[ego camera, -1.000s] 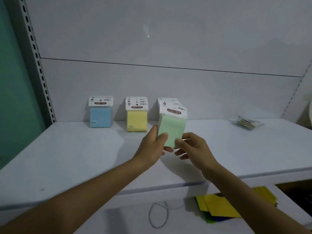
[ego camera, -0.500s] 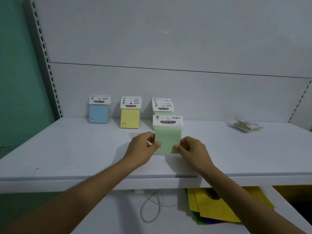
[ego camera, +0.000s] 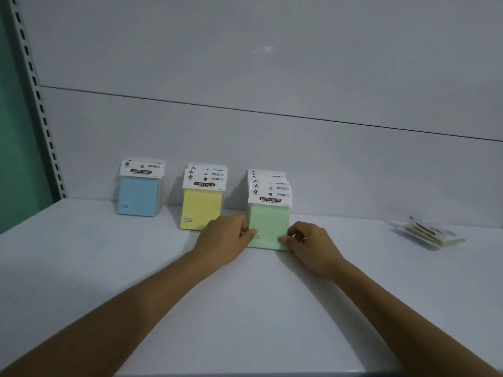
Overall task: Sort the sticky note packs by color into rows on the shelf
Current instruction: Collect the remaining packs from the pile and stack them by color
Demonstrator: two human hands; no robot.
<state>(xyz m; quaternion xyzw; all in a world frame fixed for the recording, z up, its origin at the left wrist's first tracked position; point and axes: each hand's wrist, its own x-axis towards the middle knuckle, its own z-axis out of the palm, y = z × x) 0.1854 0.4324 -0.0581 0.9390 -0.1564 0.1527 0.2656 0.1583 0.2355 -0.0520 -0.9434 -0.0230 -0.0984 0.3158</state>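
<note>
A green sticky note pack point(ego camera: 268, 223) stands upright on the white shelf point(ego camera: 109, 268), at the front of a row of green packs. My left hand point(ego camera: 226, 240) pinches its lower left corner. At its lower right corner, my right hand point(ego camera: 309, 244) pinches it too. A blue pack point(ego camera: 138, 195) stands at the back left. To its right is a short row of yellow packs point(ego camera: 201, 209). The green packs behind the front one show only their white header cards.
A small loose pile of pale packs point(ego camera: 430, 232) lies flat at the back right of the shelf. A slotted metal upright point(ego camera: 35, 96) and a green wall border the shelf on the left. The grey back panel rises behind the rows.
Both hands carried the green pack forward and set it down upright against the green row. The view moved closer to the shelf, hiding the lower shelf.
</note>
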